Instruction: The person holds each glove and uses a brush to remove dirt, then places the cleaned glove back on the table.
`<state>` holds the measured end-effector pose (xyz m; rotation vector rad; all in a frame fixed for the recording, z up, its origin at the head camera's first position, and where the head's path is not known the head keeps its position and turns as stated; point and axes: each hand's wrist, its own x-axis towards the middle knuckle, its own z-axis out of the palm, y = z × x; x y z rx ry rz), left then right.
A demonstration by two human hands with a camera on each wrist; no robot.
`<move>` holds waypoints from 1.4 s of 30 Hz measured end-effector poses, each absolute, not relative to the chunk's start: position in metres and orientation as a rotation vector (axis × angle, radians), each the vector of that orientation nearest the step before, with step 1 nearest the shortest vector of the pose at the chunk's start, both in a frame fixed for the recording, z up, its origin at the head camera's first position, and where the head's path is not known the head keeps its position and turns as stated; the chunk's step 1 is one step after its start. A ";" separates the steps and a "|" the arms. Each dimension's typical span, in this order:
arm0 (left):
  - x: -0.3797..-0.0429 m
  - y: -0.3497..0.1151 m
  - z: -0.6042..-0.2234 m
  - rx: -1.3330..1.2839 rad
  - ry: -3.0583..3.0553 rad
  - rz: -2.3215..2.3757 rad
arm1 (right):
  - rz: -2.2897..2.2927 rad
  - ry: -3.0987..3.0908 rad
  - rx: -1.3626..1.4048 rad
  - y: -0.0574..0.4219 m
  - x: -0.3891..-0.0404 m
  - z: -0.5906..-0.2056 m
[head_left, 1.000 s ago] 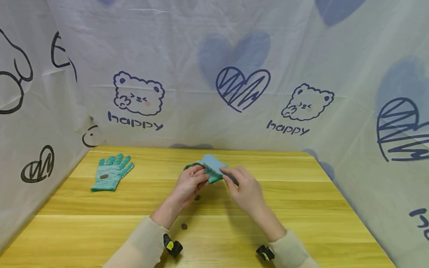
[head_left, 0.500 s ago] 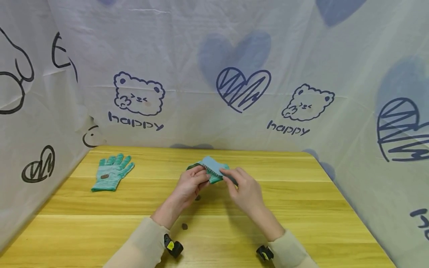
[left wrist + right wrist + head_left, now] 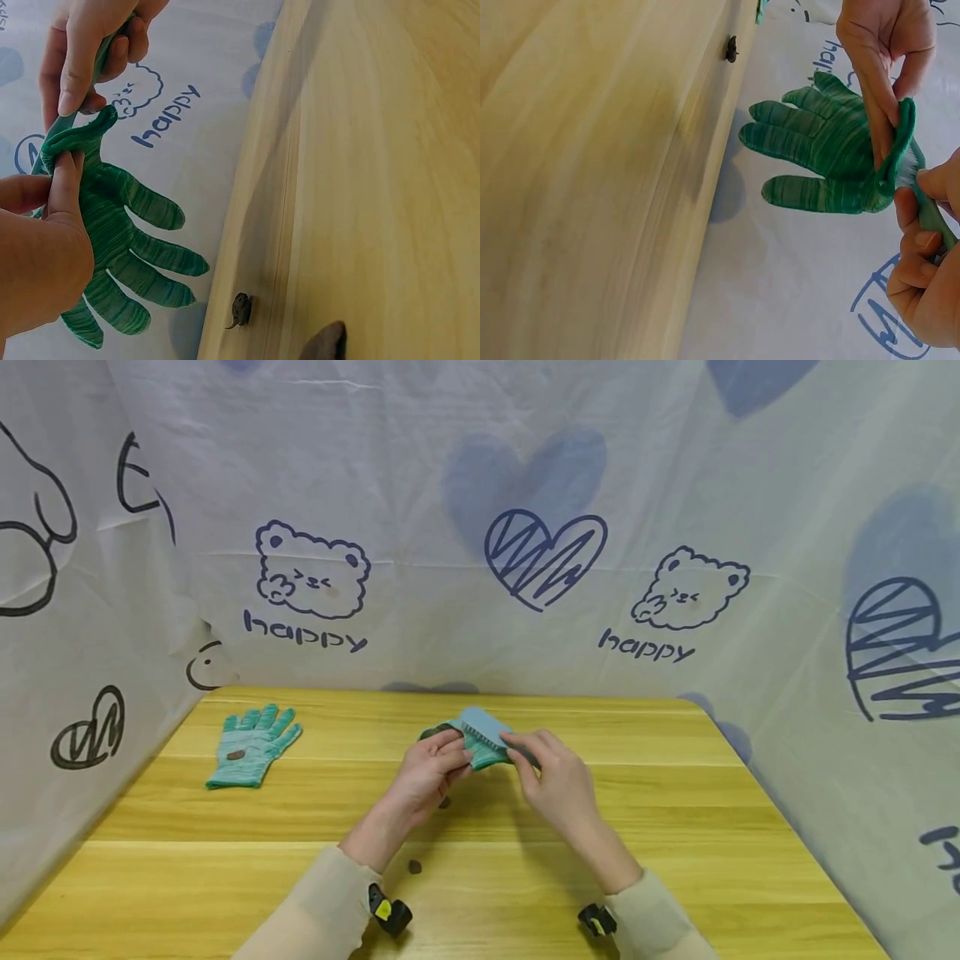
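Note:
A green knitted glove [image 3: 817, 150] hangs from my left hand [image 3: 427, 772], which pinches it near the cuff. Its fingers dangle free above the table in both wrist views. My right hand [image 3: 558, 785] grips the handle of a brush with a light blue back [image 3: 483, 725]. The white bristles [image 3: 907, 166] face the glove right at its cuff, partly hidden behind the folded edge. In the left wrist view, thumb and fingers of the left hand [image 3: 45, 255] are at the cuff, close to the brush.
A second green glove [image 3: 258, 739] lies flat at the table's back left, with a brown piece [image 3: 236, 755] on its palm. Small dark lumps [image 3: 415, 867] lie on the wooden table [image 3: 675, 843] below the hands. A printed white cloth [image 3: 420, 610] hangs behind.
The brush and my right hand have shifted slightly to the right along the glove. My left hand stays nearly in place with the glove. The glove on the table has not moved.

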<state>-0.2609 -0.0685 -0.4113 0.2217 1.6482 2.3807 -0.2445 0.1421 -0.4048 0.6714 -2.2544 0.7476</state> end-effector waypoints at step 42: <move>-0.261 -0.068 -0.411 0.255 1.663 2.375 | 0.747 -2.303 0.573 0.151 -0.248 -0.402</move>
